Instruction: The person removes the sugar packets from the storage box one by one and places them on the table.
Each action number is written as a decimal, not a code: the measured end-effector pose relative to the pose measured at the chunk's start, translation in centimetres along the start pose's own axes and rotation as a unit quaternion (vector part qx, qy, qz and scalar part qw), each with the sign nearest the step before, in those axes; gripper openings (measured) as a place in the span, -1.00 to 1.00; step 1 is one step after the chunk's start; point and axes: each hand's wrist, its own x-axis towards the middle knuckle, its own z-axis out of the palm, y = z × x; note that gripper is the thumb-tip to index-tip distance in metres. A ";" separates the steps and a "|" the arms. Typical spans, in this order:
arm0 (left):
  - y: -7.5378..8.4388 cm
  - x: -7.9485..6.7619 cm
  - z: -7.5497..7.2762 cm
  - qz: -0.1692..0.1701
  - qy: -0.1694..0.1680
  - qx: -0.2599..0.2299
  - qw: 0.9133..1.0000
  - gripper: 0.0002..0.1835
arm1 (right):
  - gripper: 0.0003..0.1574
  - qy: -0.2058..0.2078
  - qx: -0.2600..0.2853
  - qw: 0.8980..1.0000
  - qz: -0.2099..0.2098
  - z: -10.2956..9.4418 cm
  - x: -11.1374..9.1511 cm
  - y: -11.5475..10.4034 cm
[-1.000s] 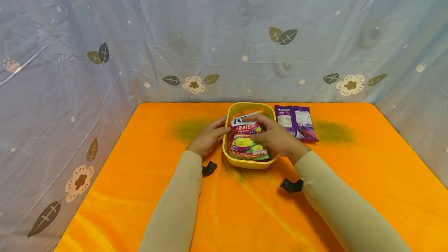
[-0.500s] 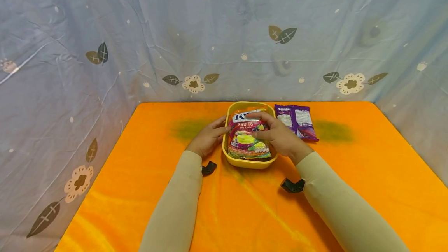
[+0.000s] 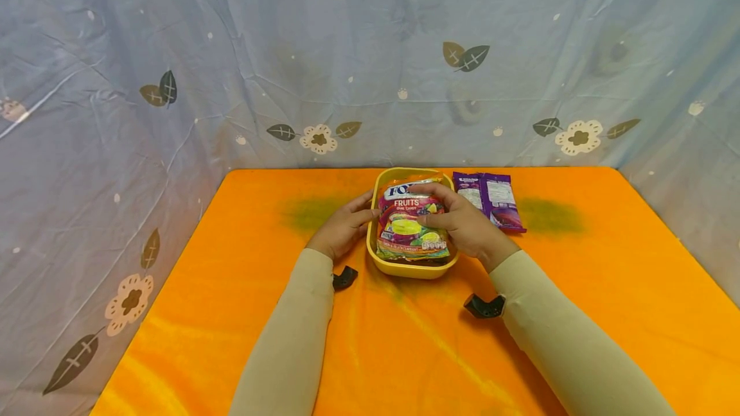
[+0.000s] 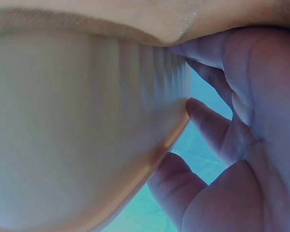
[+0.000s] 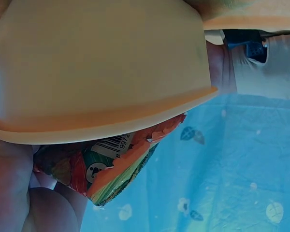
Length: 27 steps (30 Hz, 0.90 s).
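The left hand [image 3: 341, 228] holds the near-side wall of the yellow basket [image 3: 413, 271], fingers slightly bent along the outside, thumb at the rim. The right hand [image 3: 471, 230], partly closed, grips the candy packet [image 3: 405, 230] at the edge nearest it; how far its fingers reach underneath cannot be made out. The packet is in the basket, between both hands, partly above the rim. Purple packaging [image 3: 502, 204] lies just beyond the right hand, on orange cloth [image 3: 405, 352].

Purple packets [image 3: 503, 201] lie side by side before me, near the orange table's [image 3: 405, 358] far edge.
They sit right of its middle; beyond it I face a blue-grey curtain [image 3: 370, 24] printed with flowers [image 3: 579, 138] and leaves [image 3: 475, 58].
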 end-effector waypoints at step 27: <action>0.1 -0.1 0.0 -0.009 -0.003 -0.008 1.000 -0.35 | -0.30 0.007 0.122 0.992 -0.011 -0.5 -0.3 -0.3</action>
